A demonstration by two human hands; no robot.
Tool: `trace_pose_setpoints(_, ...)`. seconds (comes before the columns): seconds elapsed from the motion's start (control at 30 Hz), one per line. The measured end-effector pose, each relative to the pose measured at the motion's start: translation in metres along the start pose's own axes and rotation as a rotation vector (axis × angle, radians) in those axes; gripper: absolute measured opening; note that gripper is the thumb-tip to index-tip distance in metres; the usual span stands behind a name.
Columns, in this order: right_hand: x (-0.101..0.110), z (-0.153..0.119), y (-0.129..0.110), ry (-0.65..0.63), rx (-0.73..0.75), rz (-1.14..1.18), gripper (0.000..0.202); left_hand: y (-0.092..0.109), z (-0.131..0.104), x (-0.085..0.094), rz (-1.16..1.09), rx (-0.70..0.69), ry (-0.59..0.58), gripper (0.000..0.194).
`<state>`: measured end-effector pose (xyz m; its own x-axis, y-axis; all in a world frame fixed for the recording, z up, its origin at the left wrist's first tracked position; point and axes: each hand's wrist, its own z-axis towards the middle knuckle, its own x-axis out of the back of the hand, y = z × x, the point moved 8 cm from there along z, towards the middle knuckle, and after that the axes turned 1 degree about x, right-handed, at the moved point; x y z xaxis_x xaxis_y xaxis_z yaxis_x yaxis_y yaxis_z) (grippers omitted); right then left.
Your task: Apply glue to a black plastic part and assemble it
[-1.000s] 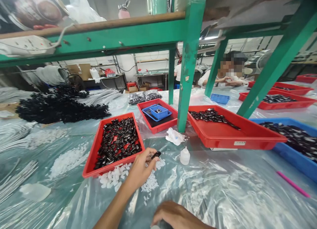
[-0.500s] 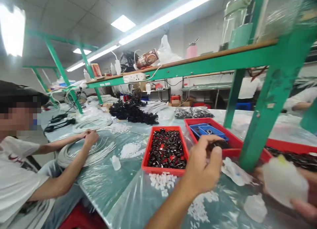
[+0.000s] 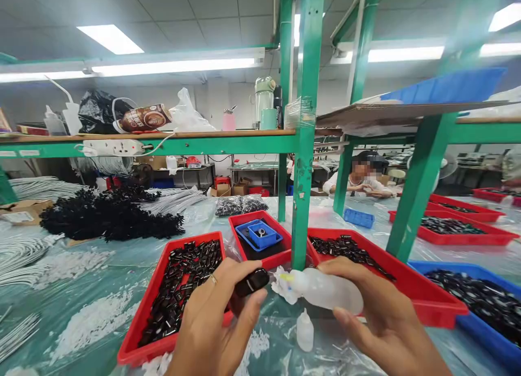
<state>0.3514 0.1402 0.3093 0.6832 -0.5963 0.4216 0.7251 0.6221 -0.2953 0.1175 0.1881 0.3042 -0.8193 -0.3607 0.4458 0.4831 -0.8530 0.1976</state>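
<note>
Between the thumb and fingers of my left hand (image 3: 217, 313) is a small glossy black plastic part (image 3: 252, 281). My right hand (image 3: 378, 316) is closed around a translucent white squeeze bottle (image 3: 331, 290), tilted on its side with its tip pointing left toward the black part. The tip and the part are apart. Crumpled white tissue (image 3: 283, 286) lies by the bottle's tip. A smaller white dropper bottle (image 3: 305, 331) stands upright on the table below. Beside my left hand sits a red tray (image 3: 134, 316) filled with black parts.
Another red tray (image 3: 240, 224) holds a small blue tray (image 3: 266, 237). A green post (image 3: 305, 202) rises behind my hands. To the right are a red tray (image 3: 443, 305) and a blue bin (image 3: 488, 332) of black parts. White pieces (image 3: 97, 319) lie at left. A co-worker (image 3: 358, 178) sits farther back.
The view has swung right, and the co-worker on the left is out of sight. My hands have come closer together, bringing the squeeze bottle near the black part.
</note>
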Motion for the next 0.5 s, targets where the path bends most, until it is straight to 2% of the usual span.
trace_pose_setpoints(0.27,0.0006,0.0008,-0.0068,-0.005,0.057,-0.052,0.023,0.005,-0.0047,0.0044,0.044,0.049,0.026,0.02)
trace_pose_setpoints(0.4,0.0039,-0.0016,-0.0082,-0.023,0.067,-0.093,0.025,0.0074,-0.0047,0.0057,0.05,0.033,-0.003,0.021)
trace_pose_setpoints(0.5,0.0058,-0.0041,-0.0058,-0.005,-0.009,-0.039,0.027,0.0099,-0.0008,0.0082,0.046,-0.024,-0.021,0.022)
